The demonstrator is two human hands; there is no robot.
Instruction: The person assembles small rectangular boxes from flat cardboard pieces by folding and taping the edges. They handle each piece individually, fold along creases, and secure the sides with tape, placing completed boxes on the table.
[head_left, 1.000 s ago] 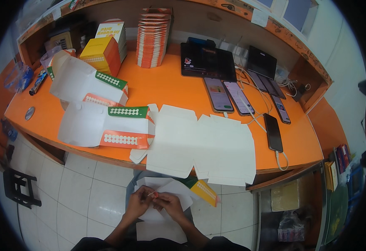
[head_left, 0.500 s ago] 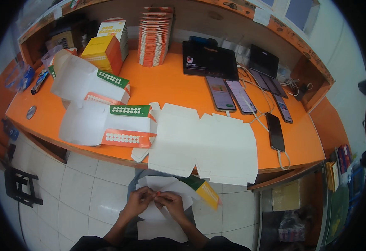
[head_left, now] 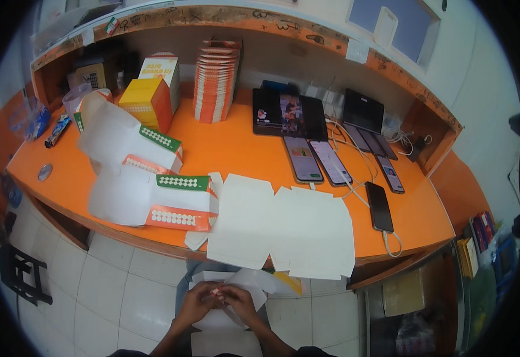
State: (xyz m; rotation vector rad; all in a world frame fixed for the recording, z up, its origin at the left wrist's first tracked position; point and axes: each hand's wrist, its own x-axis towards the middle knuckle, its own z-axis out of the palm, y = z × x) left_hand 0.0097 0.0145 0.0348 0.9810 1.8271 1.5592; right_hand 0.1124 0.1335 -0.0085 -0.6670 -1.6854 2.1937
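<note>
A partly folded cardboard box (head_left: 251,279), white inside, lies over my lap in front of the desk. A yellow printed side of it (head_left: 288,282) sticks out to the right below the desk edge. My left hand (head_left: 197,303) is closed on the box's near part, thumb and fingers pinched together. Close beside it, my right hand (head_left: 240,302) pinches the same spot, where a small red and white bit shows between the fingertips. The fingers hide exactly how the flaps meet there. Another white panel (head_left: 224,343) lies nearer to me.
Flat white box blanks (head_left: 281,229) overhang the orange desk's (head_left: 224,149) front edge. Two part-folded boxes (head_left: 179,202) (head_left: 153,149) lie left of them. Behind stand a yellow box (head_left: 144,98) and a tall stack of folded cartons (head_left: 213,83). Phones (head_left: 380,205), cables and a tablet (head_left: 290,113) occupy the right.
The view has tilted up, so the desk sits lower in the picture. The lap box's green and yellow side shows less now. Both hands stay pinched together on the box.
</note>
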